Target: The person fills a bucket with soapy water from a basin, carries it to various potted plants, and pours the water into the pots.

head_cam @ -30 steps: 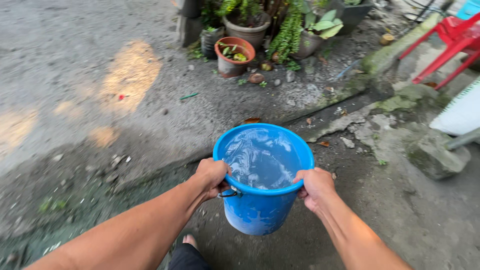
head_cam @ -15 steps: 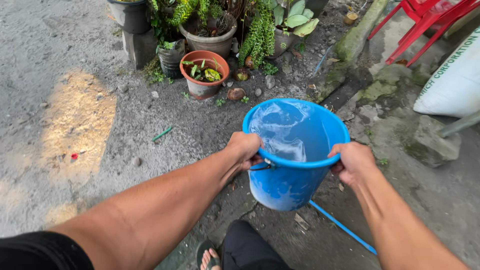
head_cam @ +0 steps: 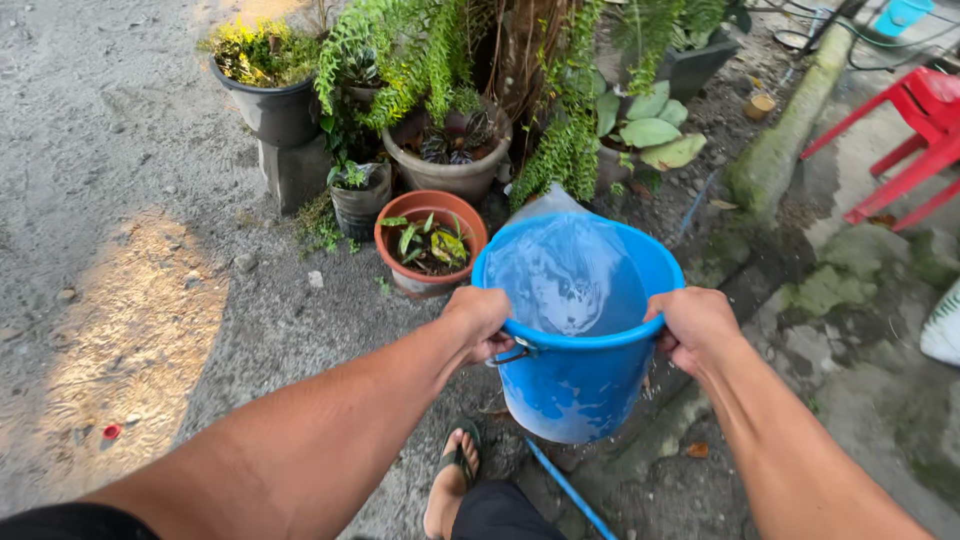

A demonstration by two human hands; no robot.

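Observation:
I hold a blue plastic bucket (head_cam: 575, 375) of water in front of me, off the ground. My left hand (head_cam: 482, 320) grips its rim on the left, by the metal handle lug. My right hand (head_cam: 692, 325) grips the rim on the right. The bucket tilts away from me and water (head_cam: 560, 270) sloshes over its far edge. Just beyond it stands an orange clay pot (head_cam: 430, 240) with a small leafy plant.
Several potted plants and hanging ferns (head_cam: 430, 60) crowd the ground ahead. A red plastic chair (head_cam: 915, 140) stands at the right, a mossy concrete curb (head_cam: 775, 150) beside it. A blue hose (head_cam: 565, 490) lies near my sandalled foot (head_cam: 450, 480). Gravel ground spreads to the left.
I have stepped closer to the plants, which now fill the upper view. The bucket has tipped further forward, and water now rises over its far rim.

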